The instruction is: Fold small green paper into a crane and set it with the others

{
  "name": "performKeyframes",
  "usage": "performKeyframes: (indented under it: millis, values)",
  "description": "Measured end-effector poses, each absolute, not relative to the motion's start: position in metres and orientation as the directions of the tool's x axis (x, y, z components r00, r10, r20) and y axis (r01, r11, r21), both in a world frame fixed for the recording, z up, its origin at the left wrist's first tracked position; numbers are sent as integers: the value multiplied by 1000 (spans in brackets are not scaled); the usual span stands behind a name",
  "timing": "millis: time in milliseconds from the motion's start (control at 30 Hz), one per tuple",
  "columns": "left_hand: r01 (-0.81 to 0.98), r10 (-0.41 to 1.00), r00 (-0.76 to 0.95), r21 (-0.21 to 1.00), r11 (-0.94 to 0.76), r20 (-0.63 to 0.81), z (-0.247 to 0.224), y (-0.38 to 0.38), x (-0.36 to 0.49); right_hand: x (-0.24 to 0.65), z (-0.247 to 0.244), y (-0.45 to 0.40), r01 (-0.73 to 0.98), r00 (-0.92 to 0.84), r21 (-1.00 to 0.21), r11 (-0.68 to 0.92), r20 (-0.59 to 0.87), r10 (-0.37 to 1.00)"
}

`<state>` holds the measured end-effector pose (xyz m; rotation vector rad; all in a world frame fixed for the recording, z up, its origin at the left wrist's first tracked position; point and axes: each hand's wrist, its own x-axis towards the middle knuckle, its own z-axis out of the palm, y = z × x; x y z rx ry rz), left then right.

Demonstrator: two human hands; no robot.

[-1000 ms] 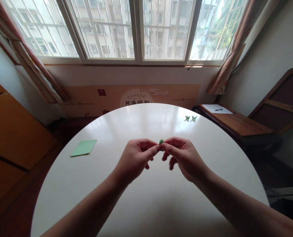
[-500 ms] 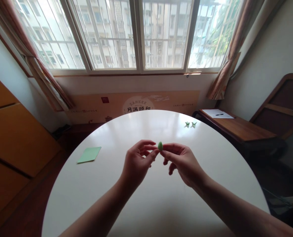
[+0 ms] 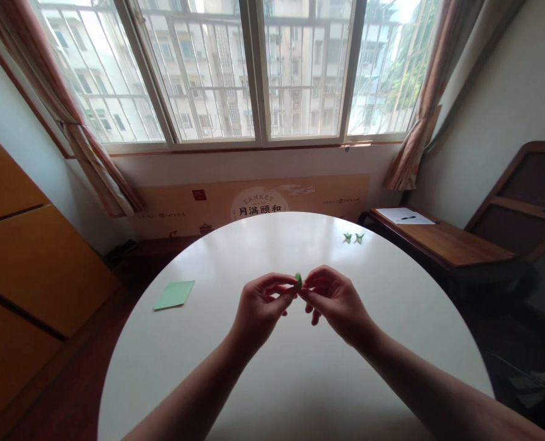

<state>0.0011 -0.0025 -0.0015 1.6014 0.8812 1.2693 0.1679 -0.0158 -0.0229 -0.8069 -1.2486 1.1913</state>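
A small folded piece of green paper [image 3: 299, 280] is held up between my fingertips over the middle of the white round table [image 3: 295, 380]. My left hand [image 3: 264, 306] pinches it from the left with thumb and forefinger. From the right, my right hand [image 3: 332, 298] grips the same piece, its lower fingers curled loosely beneath. The fingertips cover the lower part of the paper. A pale green square of paper [image 3: 174, 295] lies on the table at the left. Two small green folded paper figures [image 3: 347, 237] stand side by side near the far right edge.
Beyond the table's right edge is a wooden bench [image 3: 460, 241] with a white sheet [image 3: 403, 216] and a pen on it. A printed board [image 3: 199, 214] stands under the window behind the table. Orange cabinets [image 3: 38, 263] are at the left.
The view has shifted slightly, so the table sits a little lower. My left forefinger has closed onto the folded green paper, which now looks narrower between my fingertips.
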Motion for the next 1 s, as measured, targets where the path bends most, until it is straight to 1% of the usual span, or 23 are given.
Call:
performKeyframes:
  millis: [167, 267, 367, 500, 833, 1000]
  values:
    - [31, 913, 251, 940, -341, 322, -3, -1, 1, 167, -26, -14, -161, -57, -936, 313, 326, 944]
    - [36, 910, 249, 936, -350, 331, -3, 0, -1, 168, -26, -13, -157, -59, -935, 319, 331, 942]
    - [27, 889, 282, 924, -382, 360, -3, 3, -4, 168, -23, -13, -205, -82, -941, 269, 290, 954]
    - [87, 848, 341, 885, -458, 405, -4, 7, -10, 168, -20, -13, -282, -109, -942, 180, 218, 970]
    - [189, 751, 379, 749, -635, 541, 1, 6, -13, 169, -22, -12, -307, -120, -938, 162, 207, 971]
    - [210, 690, 389, 670, -712, 611, 1, 8, -13, 170, -21, -11, -344, -163, -935, 84, 148, 976]
